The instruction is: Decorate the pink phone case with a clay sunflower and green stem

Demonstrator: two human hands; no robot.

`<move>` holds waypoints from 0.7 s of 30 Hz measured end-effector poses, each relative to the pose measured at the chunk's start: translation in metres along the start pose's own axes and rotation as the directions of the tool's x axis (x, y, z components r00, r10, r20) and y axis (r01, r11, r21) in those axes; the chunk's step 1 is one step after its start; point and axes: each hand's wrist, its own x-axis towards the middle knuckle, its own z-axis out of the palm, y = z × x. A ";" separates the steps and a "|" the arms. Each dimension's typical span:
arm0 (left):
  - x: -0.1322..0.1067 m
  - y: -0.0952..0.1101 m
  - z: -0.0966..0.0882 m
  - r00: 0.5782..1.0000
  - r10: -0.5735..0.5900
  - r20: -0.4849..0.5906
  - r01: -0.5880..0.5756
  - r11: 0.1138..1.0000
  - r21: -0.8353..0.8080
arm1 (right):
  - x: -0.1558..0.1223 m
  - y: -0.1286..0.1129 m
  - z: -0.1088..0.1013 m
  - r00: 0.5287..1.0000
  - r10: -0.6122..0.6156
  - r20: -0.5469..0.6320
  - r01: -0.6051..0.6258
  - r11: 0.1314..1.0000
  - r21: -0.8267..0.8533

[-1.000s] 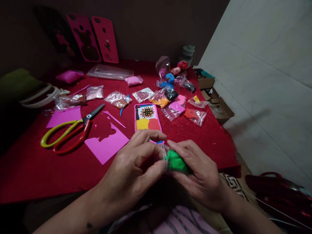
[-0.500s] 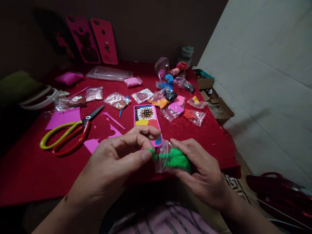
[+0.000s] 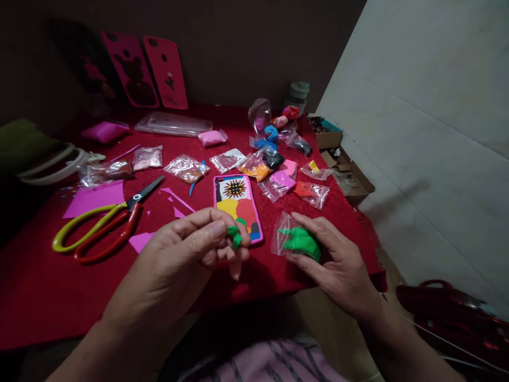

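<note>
Now that the left hand (image 3: pixel 178 254) has been drawn away from the right hand (image 3: pixel 342 265), a scrap of green clay (image 3: pixel 236 239) is pinched between the left fingers, while the clay bag (image 3: pixel 302 244) is clasped within the right's half-curled fingers.

The left of the hands (image 3: pixel 185 257) partly hides the phone case (image 3: pixel 229 207) and a pink sheet (image 3: pixel 140 243).
</note>
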 end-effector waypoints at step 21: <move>-0.005 -0.005 0.022 0.990 0.006 0.141 -0.098 0.747 0.658 | -0.003 -0.004 0.003 0.990 -0.119 -0.079 0.123 0.991 0.049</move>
